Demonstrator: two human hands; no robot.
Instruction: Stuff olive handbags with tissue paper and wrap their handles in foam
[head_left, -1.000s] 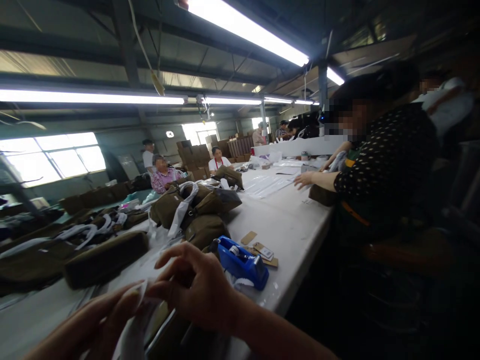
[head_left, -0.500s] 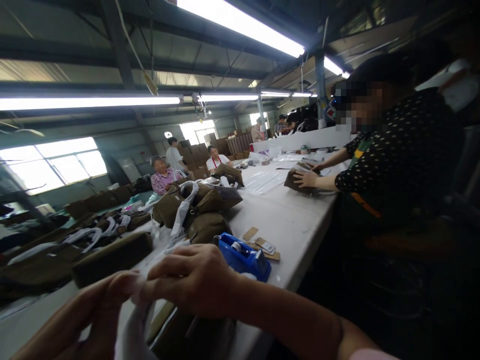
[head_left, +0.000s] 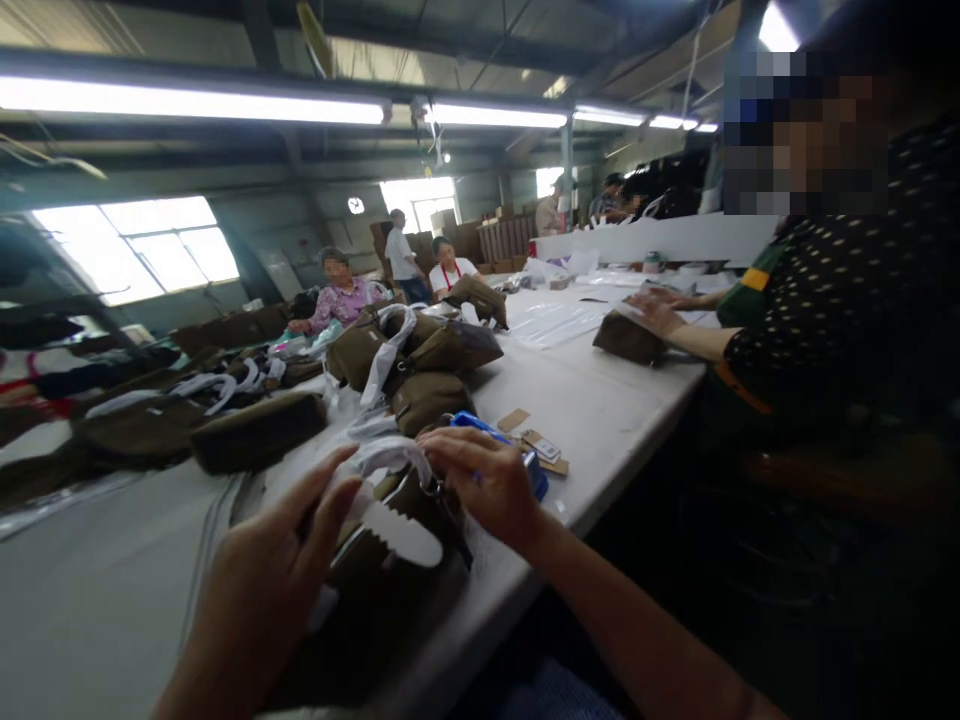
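An olive-brown handbag [head_left: 375, 610] lies at the table's near edge, directly below my hands. Its arched handle [head_left: 394, 449] is wrapped in white material. My right hand [head_left: 484, 480] pinches the right side of this handle, near a metal ring. At the handle's left side, my left hand [head_left: 274, 560] has thumb and fingers closed around the white wrap. A white strip with a notched edge [head_left: 405, 535] sticks out from by the left thumb, over the bag. Behind my right hand, a blue tape dispenser [head_left: 538, 478] is partly hidden.
Several brown handbags [head_left: 435, 400] with wrapped handles are heaped ahead, and more lie to the left. Paper tags [head_left: 541, 445] rest beside the dispenser. At right, a co-worker in a dotted sleeve [head_left: 810, 320] handles a brown bag [head_left: 628, 335]. Other people sit and stand farther back.
My hands have moved from a raised position close to the camera to lower over the bag, and farther apart. The notched strip now shows. The co-worker's hands have shifted on their bag.
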